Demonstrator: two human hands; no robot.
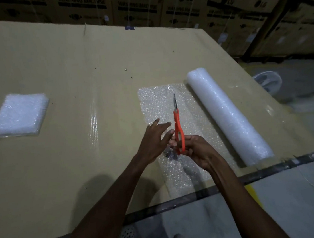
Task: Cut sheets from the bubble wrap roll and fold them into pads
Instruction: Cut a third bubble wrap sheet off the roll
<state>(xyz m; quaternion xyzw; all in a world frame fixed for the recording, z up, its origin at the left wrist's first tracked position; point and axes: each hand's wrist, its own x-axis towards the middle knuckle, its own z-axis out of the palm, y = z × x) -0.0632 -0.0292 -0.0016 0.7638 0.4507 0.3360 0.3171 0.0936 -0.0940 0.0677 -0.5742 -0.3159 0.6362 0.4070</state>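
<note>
A bubble wrap roll lies on the cardboard-covered table, with a sheet unrolled flat to its left. Above that sheet my right hand grips the orange handles of a pair of scissors, blades closed and pointing away from me. My left hand is beside the scissors with its fingers straight, fingertips near the handles, holding nothing. A stack of folded bubble wrap pads sits at the far left of the table.
The table's dark front edge runs across just before my arms. Stacked washing machine cartons stand behind the table. A white object lies on the floor to the right of the roll.
</note>
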